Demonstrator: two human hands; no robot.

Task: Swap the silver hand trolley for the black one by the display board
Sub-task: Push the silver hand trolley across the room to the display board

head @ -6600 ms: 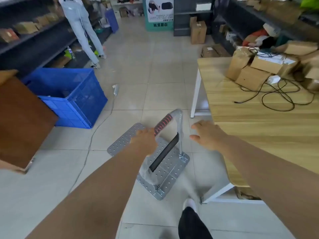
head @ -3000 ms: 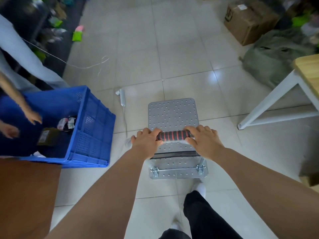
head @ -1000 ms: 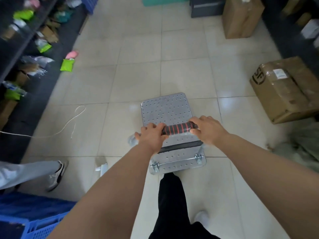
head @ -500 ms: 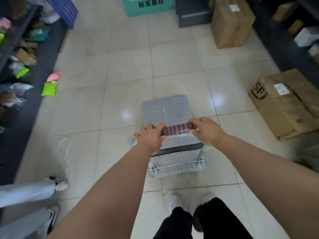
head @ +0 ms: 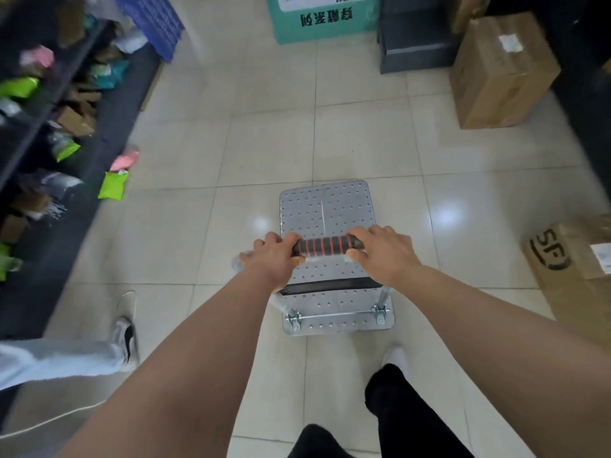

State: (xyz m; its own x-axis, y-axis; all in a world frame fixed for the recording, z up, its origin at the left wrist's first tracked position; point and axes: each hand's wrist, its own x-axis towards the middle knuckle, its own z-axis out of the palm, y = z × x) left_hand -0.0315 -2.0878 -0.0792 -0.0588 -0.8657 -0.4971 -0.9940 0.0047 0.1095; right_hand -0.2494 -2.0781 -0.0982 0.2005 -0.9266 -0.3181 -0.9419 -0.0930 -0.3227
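Note:
The silver hand trolley rolls on the tiled floor in front of me, its perforated metal deck pointing ahead. Its handle has a black grip with red rings. My left hand is closed around the left end of that grip and my right hand around the right end. The teal display board stands at the far end of the aisle, straight ahead. No black trolley is in view.
Dark shelving with coloured packets lines the left side. Another person's leg and shoe are at my left. Cardboard boxes stand at the right and near right. A dark cabinet sits beside the board. Open tiles lie ahead.
I have pushed the trolley forward down the aisle with both hands on its handle. The teal board and the boxes have come closer; the blue crate is out of view behind me.

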